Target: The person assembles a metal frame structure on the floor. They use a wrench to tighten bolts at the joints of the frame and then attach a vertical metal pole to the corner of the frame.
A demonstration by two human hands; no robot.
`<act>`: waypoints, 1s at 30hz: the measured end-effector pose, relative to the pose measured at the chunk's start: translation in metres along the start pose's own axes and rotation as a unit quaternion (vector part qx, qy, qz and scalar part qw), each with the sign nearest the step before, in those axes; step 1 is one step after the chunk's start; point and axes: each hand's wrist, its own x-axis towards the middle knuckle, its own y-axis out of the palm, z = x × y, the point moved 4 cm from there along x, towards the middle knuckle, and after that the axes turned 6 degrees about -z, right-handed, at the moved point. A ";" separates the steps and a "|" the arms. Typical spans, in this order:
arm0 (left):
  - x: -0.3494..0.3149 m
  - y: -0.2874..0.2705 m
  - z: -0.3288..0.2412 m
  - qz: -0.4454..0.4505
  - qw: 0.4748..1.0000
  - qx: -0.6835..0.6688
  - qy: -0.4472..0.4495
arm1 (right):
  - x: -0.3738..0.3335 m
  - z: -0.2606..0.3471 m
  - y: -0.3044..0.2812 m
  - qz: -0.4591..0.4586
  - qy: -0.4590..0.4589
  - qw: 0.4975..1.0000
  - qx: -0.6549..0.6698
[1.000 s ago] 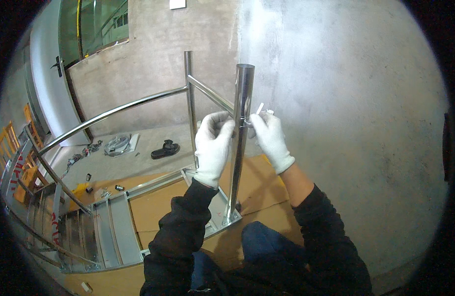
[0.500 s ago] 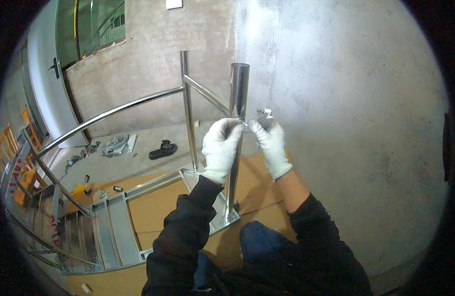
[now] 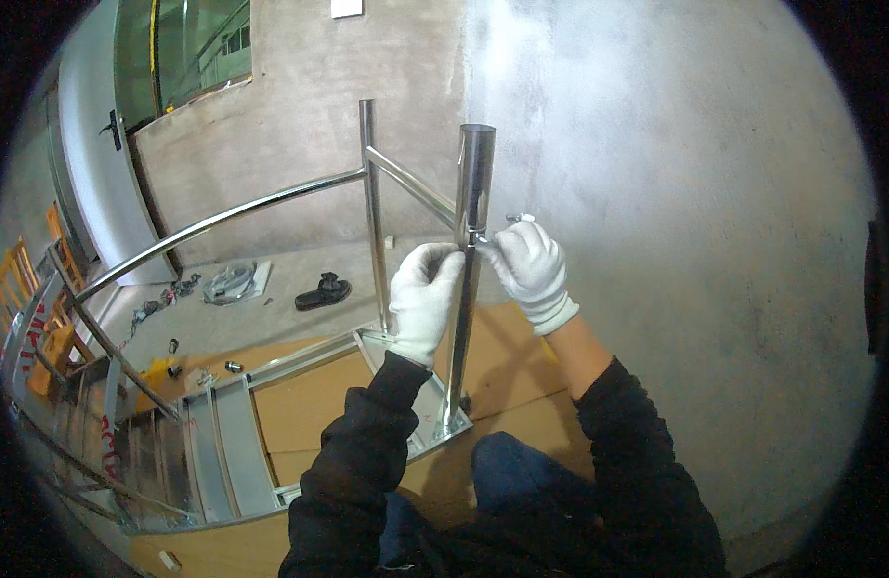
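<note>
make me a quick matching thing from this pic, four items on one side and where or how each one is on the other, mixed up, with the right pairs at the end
1. thick post
2. sandal
3. chairs
4. cardboard

A. wooden, at the far left
B. brown, flat under the frame
C. shiny, between left hand and right hand
D. black, on the floor

Pairs: 1-C, 2-D, 3-A, 4-B
</note>
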 end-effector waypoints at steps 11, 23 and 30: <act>-0.018 -0.009 0.000 0.046 0.993 -0.061 -0.086 | -0.011 0.031 0.019 0.119 0.634 0.552 0.528; -0.011 -0.013 -0.011 0.052 0.995 -0.005 -0.087 | -0.015 0.024 -0.003 0.026 0.195 0.977 0.080; -0.006 -0.014 -0.011 0.064 0.995 0.031 -0.076 | 0.005 0.019 -0.007 0.037 0.037 0.998 -0.026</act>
